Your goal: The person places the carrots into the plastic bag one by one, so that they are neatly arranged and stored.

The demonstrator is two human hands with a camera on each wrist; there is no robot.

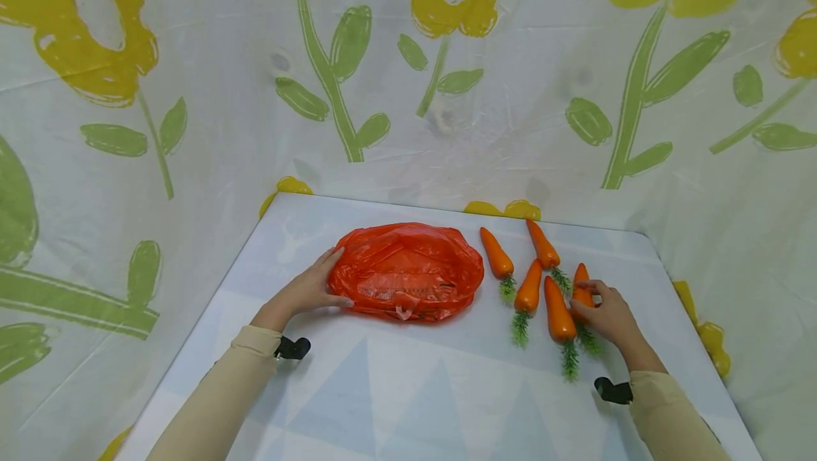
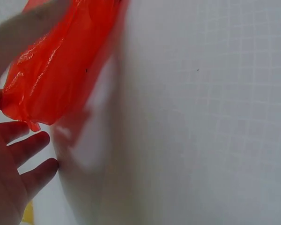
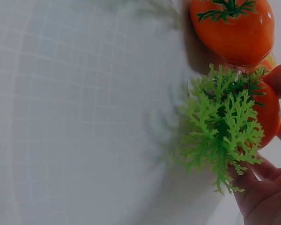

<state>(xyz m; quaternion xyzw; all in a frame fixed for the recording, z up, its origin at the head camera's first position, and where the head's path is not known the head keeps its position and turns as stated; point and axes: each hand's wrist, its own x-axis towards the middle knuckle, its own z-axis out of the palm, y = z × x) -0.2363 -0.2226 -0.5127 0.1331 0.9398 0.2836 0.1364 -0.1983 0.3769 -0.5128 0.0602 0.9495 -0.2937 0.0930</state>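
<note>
A red plastic bag lies on the table with its wide mouth facing up. My left hand rests against the bag's left end, thumb on the near side and fingers spread along the far side. In the left wrist view the fingers look loosely extended beside the red plastic. At the right, my right hand holds the rightmost orange carrot between thumb and fingers. Its feathery green top points toward me in the right wrist view, next to another carrot.
Several more carrots lie between the bag and my right hand: one near the bag, a far one, a middle one and a near one. The pale patterned table meets a flower-printed curtain at the back and sides.
</note>
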